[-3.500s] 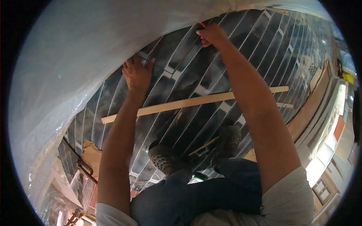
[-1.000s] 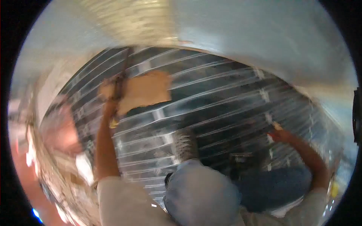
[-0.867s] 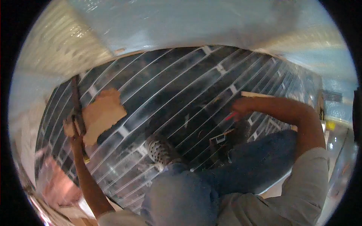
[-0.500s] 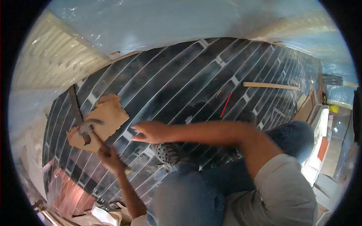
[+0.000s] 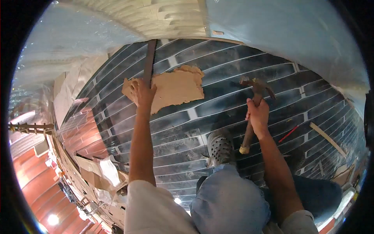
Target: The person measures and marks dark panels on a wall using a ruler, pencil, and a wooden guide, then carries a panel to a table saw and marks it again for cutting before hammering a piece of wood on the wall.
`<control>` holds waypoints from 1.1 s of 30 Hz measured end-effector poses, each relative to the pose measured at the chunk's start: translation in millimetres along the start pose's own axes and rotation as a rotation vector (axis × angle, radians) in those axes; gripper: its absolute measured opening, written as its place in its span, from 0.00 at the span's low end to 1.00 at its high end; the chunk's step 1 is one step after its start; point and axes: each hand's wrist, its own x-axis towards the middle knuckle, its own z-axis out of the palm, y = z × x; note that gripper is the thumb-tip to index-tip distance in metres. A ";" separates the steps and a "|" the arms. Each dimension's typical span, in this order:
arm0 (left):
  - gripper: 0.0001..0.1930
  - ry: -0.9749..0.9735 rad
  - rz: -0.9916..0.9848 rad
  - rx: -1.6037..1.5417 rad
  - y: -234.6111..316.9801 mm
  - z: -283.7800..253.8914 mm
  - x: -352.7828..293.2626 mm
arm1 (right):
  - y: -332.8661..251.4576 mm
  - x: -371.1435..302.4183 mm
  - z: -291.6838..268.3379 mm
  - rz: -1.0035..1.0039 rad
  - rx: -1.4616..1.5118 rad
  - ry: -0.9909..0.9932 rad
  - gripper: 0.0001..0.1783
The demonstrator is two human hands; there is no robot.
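My right hand (image 5: 258,115) is closed round the shaft of a claw hammer (image 5: 248,134), its rusty head up and its butt towards my knee. The hammer is raised over the dark tiled floor. To the left, a torn piece of brown cardboard (image 5: 177,87) lies flat on the tiles. A long dark flat bar (image 5: 149,62) runs from the far floor edge onto the cardboard. My left hand (image 5: 142,93) is at the bar's near end, thumb on one side and fingers on the other. The palm hides that end.
A red pencil-like stick (image 5: 288,133) and a thin wooden strip (image 5: 328,139) lie on the floor at right. My grey clog (image 5: 221,146) stands between my hands. Clear plastic sheeting (image 5: 288,35) hangs along the far side. Cardboard scraps (image 5: 93,171) are piled at lower left.
The hammer has passed from my left hand to my right and moved away from the cardboard. My left hand has gone to the bar's near end. The view has swung left.
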 end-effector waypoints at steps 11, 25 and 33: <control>0.49 -0.287 -0.153 0.020 -27.0 51.1 40.4 | 34.1 -18.5 8.2 0.018 -0.098 -0.090 0.13; 0.41 -0.059 0.112 -0.145 -74.2 56.1 41.3 | 47.5 -20.3 21.7 -0.014 -0.227 -0.182 0.16; 0.33 0.060 0.563 -0.186 -39.8 52.8 -10.2 | 72.4 -7.6 16.0 -0.185 -0.390 -0.113 0.15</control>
